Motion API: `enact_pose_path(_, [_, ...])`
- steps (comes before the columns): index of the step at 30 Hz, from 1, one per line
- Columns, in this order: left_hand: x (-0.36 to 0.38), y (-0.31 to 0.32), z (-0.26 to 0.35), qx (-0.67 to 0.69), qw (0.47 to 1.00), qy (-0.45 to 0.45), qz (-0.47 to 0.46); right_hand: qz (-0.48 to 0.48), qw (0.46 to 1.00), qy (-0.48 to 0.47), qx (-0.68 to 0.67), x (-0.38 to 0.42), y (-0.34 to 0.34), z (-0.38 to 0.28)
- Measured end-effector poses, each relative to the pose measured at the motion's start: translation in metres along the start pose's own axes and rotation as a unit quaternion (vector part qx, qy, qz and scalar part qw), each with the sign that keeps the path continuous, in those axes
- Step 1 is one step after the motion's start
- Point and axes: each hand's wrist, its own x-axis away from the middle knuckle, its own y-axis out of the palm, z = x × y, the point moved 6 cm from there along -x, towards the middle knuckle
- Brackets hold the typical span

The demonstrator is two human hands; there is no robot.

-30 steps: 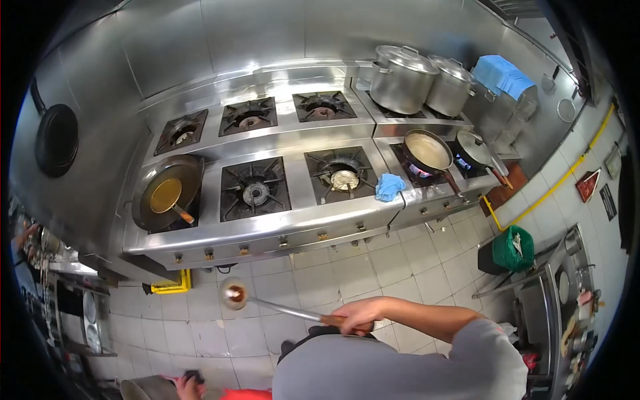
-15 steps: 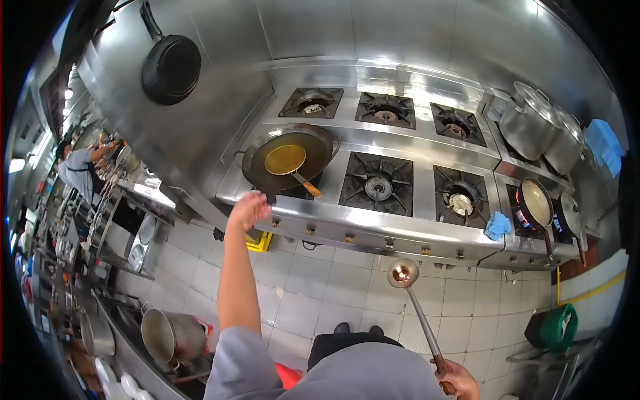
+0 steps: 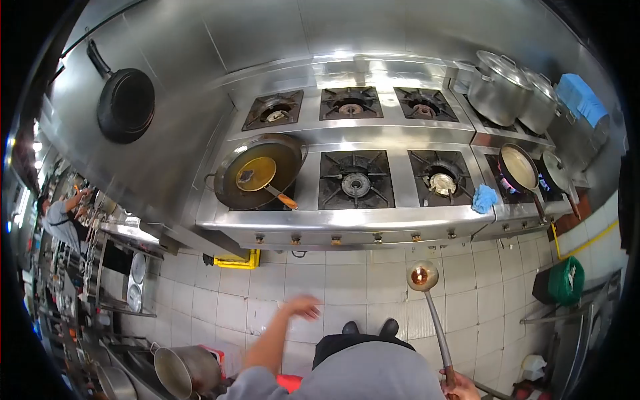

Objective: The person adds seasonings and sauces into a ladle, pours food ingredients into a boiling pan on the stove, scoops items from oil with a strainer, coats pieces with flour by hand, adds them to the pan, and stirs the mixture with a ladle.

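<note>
My right hand [image 3: 463,387] is closed round the wooden handle of a long metal ladle [image 3: 437,321], low at the right. The ladle's bowl, with a little brown liquid in it, is over the floor in front of the stove. My left hand [image 3: 303,307] is out in front of my body, a little blurred, with its fingers stretched and nothing seen in them. A big wok [image 3: 227,193] sits on the front left burner. Inside it rests a round strainer [image 3: 265,169] with a wooden handle. A small dark piece [image 3: 246,176] shows at the strainer's left side.
The steel stove has several burners [image 3: 356,184]. A pan of pale liquid [image 3: 519,167] stands on a lit burner at the right, near a blue cloth [image 3: 485,199]. Large pots [image 3: 497,90] stand behind. Another pot [image 3: 180,373] is low left; another person [image 3: 59,223] is far left.
My left hand has drawn back from the wok's front edge toward my body. The dark piece near that hand before is gone from there, and one now shows in the strainer. The view has shifted.
</note>
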Motion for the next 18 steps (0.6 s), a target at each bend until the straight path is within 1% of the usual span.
enact_pose_path(1, [-0.04, 0.04, -0.049, 0.008, 0.999, 0.046, -0.025, 0.003, 1.0, 0.001, -0.003, 0.007, -0.003, 0.0])
enact_pose_path(2, [-0.083, 0.083, -0.089, -0.272, 0.95, 0.154, 0.02, -0.007, 1.0, -0.012, -0.024, 0.016, -0.003, -0.002])
enact_pose_path(3, [-0.078, 0.128, -0.084, -0.241, 0.926, 0.288, -0.038, -0.016, 0.999, -0.027, -0.044, 0.022, -0.004, -0.004])
enact_pose_path(4, [-0.061, 0.16, -0.076, -0.202, 0.882, 0.413, -0.098, -0.008, 0.998, -0.027, -0.048, 0.022, -0.008, -0.007])
enact_pose_path(5, [-0.086, 0.15, -0.085, -0.203, 0.943, 0.255, -0.074, 0.004, 0.999, -0.022, -0.048, 0.019, -0.015, -0.013])
enact_pose_path(6, [-0.074, 0.143, -0.076, -0.206, 0.973, 0.086, -0.053, 0.021, 0.998, -0.017, -0.052, 0.019, -0.022, -0.015])
enact_pose_path(7, [-0.046, 0.128, -0.065, -0.1, 0.994, 0.019, -0.037, 0.012, 0.995, -0.079, -0.063, 0.019, -0.028, -0.022])
enact_pose_path(8, [-0.059, 0.104, -0.067, -0.121, 0.961, 0.212, -0.126, 0.007, 0.993, -0.1, -0.062, 0.021, -0.028, -0.035])
enact_pose_path(9, [-0.072, 0.072, -0.076, -0.01, 0.997, 0.037, -0.072, -0.01, 0.988, -0.114, -0.1, 0.02, -0.036, -0.04])
enact_pose_path(10, [-0.067, 0.046, -0.069, -0.028, 0.999, 0.03, 0.003, 0.004, 0.99, -0.114, -0.08, 0.023, -0.043, -0.05])
enact_pose_path(11, [-0.07, 0.015, -0.072, -0.018, 0.998, 0.043, 0.051, -0.061, 0.984, -0.15, -0.076, 0.02, -0.042, -0.069])
enact_pose_path(12, [-0.062, -0.009, -0.073, 0.005, 0.991, 0.076, 0.112, -0.055, 0.98, -0.174, -0.072, 0.021, -0.043, -0.09])
enact_pose_path(13, [-0.048, -0.024, -0.075, 0.063, 0.982, 0.087, 0.158, -0.057, 0.977, -0.195, -0.066, 0.018, -0.041, -0.111])
enact_pose_path(14, [-0.05, -0.043, -0.088, 0.11, 0.974, 0.092, 0.177, -0.049, 0.972, -0.22, -0.065, 0.015, -0.041, -0.133])
enact_pose_path(16, [-0.03, -0.05, -0.109, 0.161, 0.957, 0.095, 0.221, -0.045, 0.963, -0.255, -0.075, 0.002, -0.056, -0.175])
enact_pose_path(17, [-0.023, -0.048, -0.123, 0.148, 0.957, 0.077, 0.239, -0.047, 0.958, -0.268, -0.089, -0.01, -0.068, -0.195])
enact_pose_path(18, [-0.019, -0.043, -0.139, 0.136, 0.955, 0.059, 0.258, -0.025, 0.955, -0.284, -0.086, -0.019, -0.08, -0.219])
